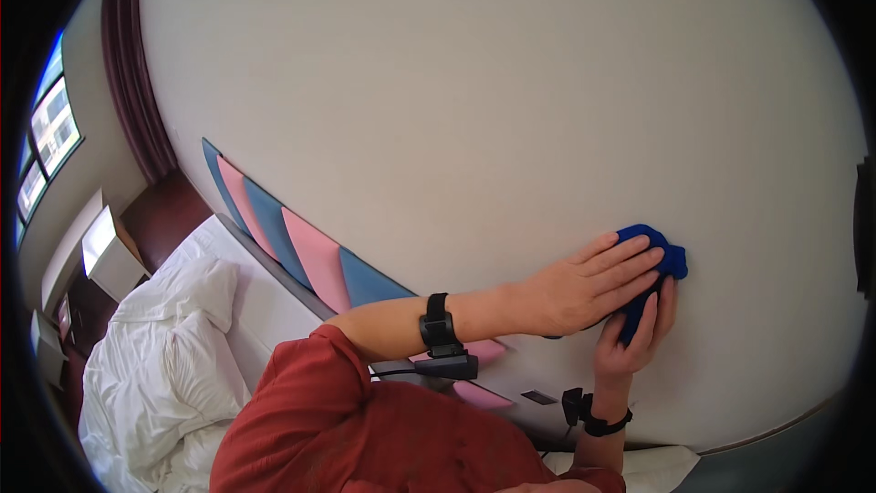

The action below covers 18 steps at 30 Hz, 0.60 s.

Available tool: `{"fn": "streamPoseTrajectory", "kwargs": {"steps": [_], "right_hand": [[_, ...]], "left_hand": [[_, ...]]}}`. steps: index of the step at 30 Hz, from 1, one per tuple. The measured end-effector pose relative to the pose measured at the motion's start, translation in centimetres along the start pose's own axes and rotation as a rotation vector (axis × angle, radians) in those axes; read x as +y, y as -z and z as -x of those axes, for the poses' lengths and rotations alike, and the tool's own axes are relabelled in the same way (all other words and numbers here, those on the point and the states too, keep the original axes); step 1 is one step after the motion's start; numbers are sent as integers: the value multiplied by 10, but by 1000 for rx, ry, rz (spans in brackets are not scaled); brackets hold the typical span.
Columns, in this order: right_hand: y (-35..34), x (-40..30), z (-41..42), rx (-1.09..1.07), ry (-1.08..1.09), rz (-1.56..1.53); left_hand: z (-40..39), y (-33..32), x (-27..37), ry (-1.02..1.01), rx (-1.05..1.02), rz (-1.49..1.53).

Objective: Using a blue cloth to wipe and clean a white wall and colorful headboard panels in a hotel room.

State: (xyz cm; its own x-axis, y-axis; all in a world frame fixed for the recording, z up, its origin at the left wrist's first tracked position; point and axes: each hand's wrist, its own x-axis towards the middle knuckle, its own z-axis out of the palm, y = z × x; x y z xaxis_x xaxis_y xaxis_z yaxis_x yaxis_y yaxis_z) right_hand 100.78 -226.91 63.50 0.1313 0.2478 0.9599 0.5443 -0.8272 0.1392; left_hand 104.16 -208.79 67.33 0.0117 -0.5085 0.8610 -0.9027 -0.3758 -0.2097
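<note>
A bunched blue cloth (674, 261) lies against the pale wall (479, 116) at the right of the view. My left hand (592, 284) rests flat over the cloth, fingers stretched across it and pressing it to the wall. Just below, my right hand (636, 335) holds the lower part of the same cloth between thumb and fingers. The two hands are close together. Both wrists wear black straps with small devices. Part of the cloth is hidden under my left palm.
Pink and blue padded panels (308, 246) run along the wall behind a bed with rumpled white bedding (171, 356). A dark curtain (133, 82) hangs at the left, near a window (55, 130) and a white box-shaped lamp (109, 253). A wall plate (539, 397) sits low beside my right wrist.
</note>
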Motion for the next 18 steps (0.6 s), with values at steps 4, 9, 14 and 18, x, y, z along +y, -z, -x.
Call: {"fn": "streamPoseTrajectory", "kwargs": {"steps": [4,9,14,18], "right_hand": [[-5,-10,-18,46,7,40],[-24,-20,-67,95,46,146],[-48,-39,-107,195,96,100],[-74,-59,-118,207,157,34]], "left_hand": [[19,2,-4,6,20,59],[62,53,-19,71,-147,-2],[106,153,-43,298,-408,-225],[105,239,-44,500,-547,-359]]}}
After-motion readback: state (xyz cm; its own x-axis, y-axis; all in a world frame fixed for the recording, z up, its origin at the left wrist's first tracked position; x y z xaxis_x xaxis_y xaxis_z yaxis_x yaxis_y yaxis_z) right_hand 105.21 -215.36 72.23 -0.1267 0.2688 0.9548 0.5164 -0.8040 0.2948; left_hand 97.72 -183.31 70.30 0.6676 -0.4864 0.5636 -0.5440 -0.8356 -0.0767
